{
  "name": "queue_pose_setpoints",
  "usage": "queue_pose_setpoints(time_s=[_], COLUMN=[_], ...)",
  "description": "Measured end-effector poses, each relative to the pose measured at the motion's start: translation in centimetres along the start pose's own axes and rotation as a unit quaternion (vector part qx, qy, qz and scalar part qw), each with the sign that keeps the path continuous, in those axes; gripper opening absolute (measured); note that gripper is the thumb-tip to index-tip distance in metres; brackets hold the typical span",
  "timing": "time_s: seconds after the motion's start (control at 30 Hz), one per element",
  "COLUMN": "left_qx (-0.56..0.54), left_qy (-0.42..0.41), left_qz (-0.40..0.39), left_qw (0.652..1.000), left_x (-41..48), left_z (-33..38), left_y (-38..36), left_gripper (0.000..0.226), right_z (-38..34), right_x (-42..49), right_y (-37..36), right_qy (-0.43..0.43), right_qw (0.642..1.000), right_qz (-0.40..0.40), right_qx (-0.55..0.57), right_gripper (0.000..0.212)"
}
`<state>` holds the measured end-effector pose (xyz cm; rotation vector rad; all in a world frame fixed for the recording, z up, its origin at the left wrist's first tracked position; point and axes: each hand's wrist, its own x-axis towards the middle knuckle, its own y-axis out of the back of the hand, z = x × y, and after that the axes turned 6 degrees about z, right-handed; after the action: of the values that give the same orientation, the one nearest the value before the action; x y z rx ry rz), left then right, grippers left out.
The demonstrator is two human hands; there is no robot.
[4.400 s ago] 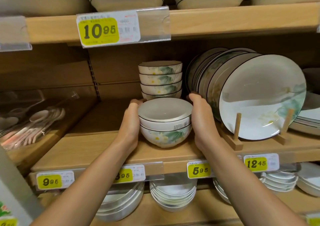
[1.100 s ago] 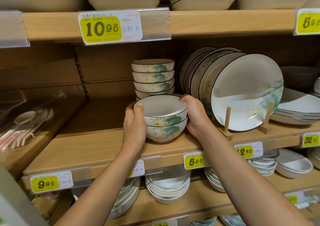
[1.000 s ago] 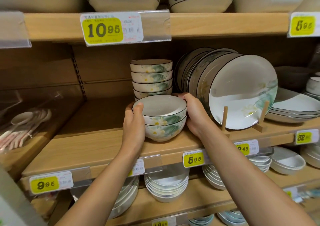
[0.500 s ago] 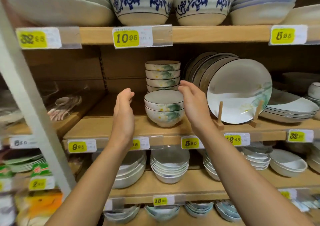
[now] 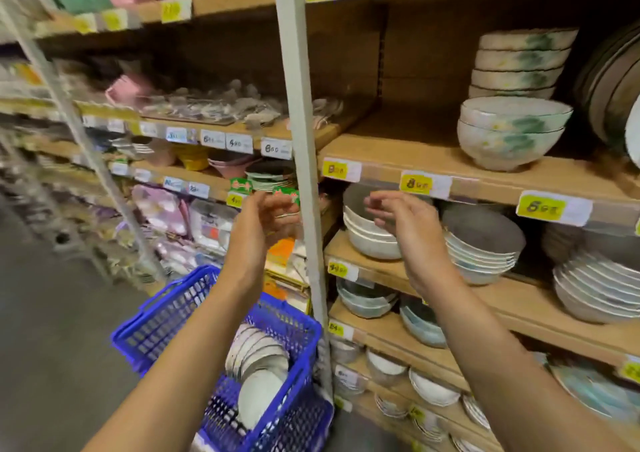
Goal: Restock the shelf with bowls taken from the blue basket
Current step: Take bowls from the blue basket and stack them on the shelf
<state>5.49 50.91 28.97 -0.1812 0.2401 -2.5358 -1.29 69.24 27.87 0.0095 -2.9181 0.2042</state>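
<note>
Two stacked floral bowls (image 5: 509, 133) stand on the wooden shelf (image 5: 415, 154) at the upper right, with a taller stack of matching bowls (image 5: 519, 62) behind them. My left hand (image 5: 266, 219) and my right hand (image 5: 405, 219) hang in the air below that shelf, both empty with loosely spread fingers. Down on the floor sits the blue basket (image 5: 166, 320), holding several white bowls (image 5: 259, 358) on edge. The view is blurred.
A grey upright post (image 5: 301, 140) divides the shelving in front of my hands. Lower shelves on the right carry stacks of white and grey bowls (image 5: 481, 244). Shelves to the left hold packaged goods. Grey floor (image 5: 52, 347) lies left of the basket.
Both hands have let go of the two stacked bowls, which stay on the shelf. My hands have dropped and drawn back, and my view has swung left and down to the basket.
</note>
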Motion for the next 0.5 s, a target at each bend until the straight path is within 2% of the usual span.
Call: queue_pose_setpoints(time_s=[0.17, 0.3, 0.5], left_qx=[0.03, 0.058, 0.161], left_qy=[0.063, 0.099, 0.188], left_qz=[0.033, 0.047, -0.001], left_qw=[0.997, 0.992, 0.969], left_x=[2.3, 5.1, 9.5], left_z=[-3.5, -6.8, -13.2], left_y=[7.3, 12.6, 20.4], left_gripper=[0.047, 0.041, 0.032], right_z=[6.6, 11.6, 20.2], right_x=[-2.5, -3.6, -5.3], right_y=[-6.3, -11.9, -19.5], right_qy=[-0.091, -0.14, -0.244], right_qw=[0.993, 0.986, 0.954], right_qz=[-0.067, -0.077, -0.077], right_qx=[-0.021, -0.051, -0.159], right_gripper=[0.032, 0.032, 0.021])
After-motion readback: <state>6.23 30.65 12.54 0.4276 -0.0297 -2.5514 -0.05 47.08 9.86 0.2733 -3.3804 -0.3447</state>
